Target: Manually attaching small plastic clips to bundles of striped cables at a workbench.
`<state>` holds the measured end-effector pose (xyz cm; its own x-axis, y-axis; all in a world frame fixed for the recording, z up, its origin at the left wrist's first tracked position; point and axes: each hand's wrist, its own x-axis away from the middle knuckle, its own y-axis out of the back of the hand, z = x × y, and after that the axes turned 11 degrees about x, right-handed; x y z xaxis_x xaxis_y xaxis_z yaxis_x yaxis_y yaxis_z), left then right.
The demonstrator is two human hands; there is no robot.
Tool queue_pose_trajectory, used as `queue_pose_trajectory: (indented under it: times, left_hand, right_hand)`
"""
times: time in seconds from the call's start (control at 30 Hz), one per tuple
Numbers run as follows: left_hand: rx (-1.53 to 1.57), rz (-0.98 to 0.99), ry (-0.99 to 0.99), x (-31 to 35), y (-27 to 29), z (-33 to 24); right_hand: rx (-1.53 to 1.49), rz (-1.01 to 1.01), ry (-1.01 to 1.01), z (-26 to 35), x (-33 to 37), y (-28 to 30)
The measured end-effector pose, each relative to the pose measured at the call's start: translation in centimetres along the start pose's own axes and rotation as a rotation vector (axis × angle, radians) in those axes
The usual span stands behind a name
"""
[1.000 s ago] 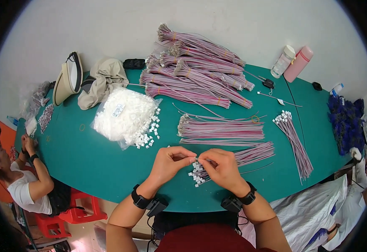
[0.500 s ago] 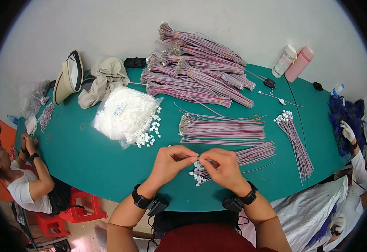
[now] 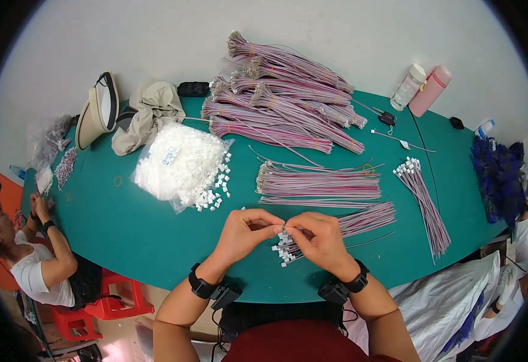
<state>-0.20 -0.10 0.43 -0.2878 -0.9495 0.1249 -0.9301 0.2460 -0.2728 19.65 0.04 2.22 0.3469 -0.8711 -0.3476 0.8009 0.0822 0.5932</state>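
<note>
Bare tabletop (image 3: 149,244) left of the left hand (image 3: 243,235) permits lateral passage. The wire row (image 3: 321,183) obstructs forward travel; the bag of white connectors (image 3: 179,160) obstructs forward-left travel.

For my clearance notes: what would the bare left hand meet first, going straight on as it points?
The left hand would probably meet the bare right hand first; any depth gap there is unclear.

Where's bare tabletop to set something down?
Bare green tabletop: left of the left hand, nearer than the bag of white connectors, and between the rightmost wire bundle and blue fluffy pile. Stacked wire bundles crowd the back centre.
</note>
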Motion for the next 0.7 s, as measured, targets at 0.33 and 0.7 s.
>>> queue_pose_trajectory:
  times: [0.33,0.7]
  left_hand:
    - [0.102,-0.009,0.034,-0.20,-0.03,0.05]
    - [0.065,-0.024,0.022,-0.23,-0.14,0.26]
  right_hand:
    - [-0.072,0.039,-0.100,0.18,-0.25,0.53]
    - [0.050,-0.045,0.034,-0.12,-0.07,-0.14]
